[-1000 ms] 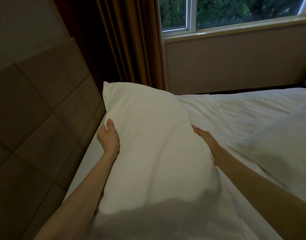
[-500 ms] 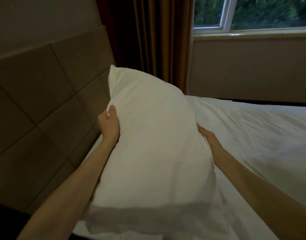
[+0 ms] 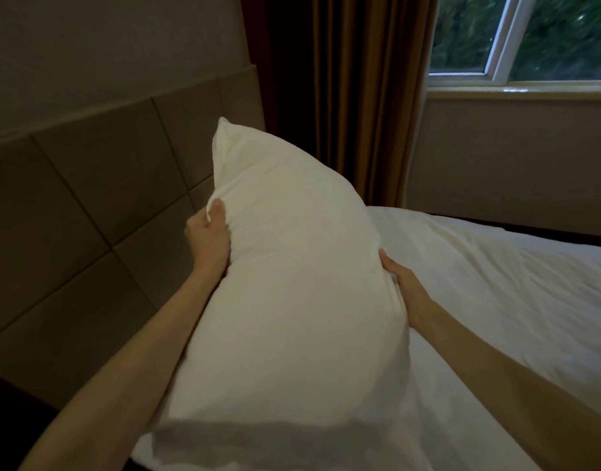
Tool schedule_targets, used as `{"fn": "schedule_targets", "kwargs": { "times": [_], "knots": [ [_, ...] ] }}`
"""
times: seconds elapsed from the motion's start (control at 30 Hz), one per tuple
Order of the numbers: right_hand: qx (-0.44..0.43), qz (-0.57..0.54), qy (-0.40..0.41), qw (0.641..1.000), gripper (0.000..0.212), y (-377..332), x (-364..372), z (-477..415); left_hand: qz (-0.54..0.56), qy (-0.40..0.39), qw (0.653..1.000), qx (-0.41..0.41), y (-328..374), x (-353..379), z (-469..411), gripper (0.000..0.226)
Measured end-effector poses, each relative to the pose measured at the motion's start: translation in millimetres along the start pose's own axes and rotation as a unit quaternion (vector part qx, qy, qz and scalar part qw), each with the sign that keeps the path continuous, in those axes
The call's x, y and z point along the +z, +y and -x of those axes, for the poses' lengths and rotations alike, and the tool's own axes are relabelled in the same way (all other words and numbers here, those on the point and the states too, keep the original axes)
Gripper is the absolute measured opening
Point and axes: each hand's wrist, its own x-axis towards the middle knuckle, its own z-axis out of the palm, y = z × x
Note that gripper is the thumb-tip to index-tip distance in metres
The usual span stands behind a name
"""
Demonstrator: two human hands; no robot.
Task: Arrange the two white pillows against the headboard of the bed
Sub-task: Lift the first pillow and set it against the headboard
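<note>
A plump white pillow (image 3: pixel 292 287) is held lengthwise between both hands, lifted off the white bed (image 3: pixel 496 294), its far corner pointing up beside the headboard. My left hand (image 3: pixel 209 237) grips its left edge, thumb pressed into the fabric. My right hand (image 3: pixel 403 288) clasps its right edge, fingers hidden in the cloth. The padded brown headboard (image 3: pixel 98 212) runs along the left, close to the pillow's left side. The second pillow is out of view.
Brown curtains (image 3: pixel 357 96) hang behind the bed's far corner. A window (image 3: pixel 523 35) with a white frame sits at the upper right above a beige wall. A dark strip (image 3: pixel 530 227) shows past the mattress's far edge.
Both hands have raised the pillow higher and brought it nearer the headboard. My view has swung left, so the pillow that lay at the right has left the frame.
</note>
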Motion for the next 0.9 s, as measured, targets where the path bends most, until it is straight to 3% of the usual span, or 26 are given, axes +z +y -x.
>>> {"fn": "schedule_targets", "kwargs": {
  "times": [0.2, 0.4, 0.5, 0.77, 0.9],
  "knots": [
    [-0.022, -0.003, -0.004, 1.0, 0.064, 7.8, 37.5, -44.7, -0.001, -0.03, 0.999, 0.017, -11.5, 3.1, -61.3, 0.034],
    [-0.015, -0.032, 0.045, 0.998, 0.078, 26.5, 89.5, -101.7, 0.017, -0.089, 0.995, 0.033, -39.1, 9.9, -139.1, 0.037],
    [-0.004, -0.068, 0.053, 0.996, 0.072, 39.4, 118.6, -133.2, 0.004, -0.121, 0.992, 0.035, -56.8, 11.9, -176.9, 0.032],
    [0.015, -0.074, 0.115, 0.991, 0.063, 70.0, 164.7, -201.3, -0.009, -0.194, 0.979, 0.063, -91.9, 31.0, -244.9, 0.051],
    [0.023, -0.074, 0.114, 0.99, 0.06, 65.1, 166.5, -240.5, -0.016, -0.209, 0.976, 0.063, -104.4, 54.5, -269.8, 0.04]
  ]
}}
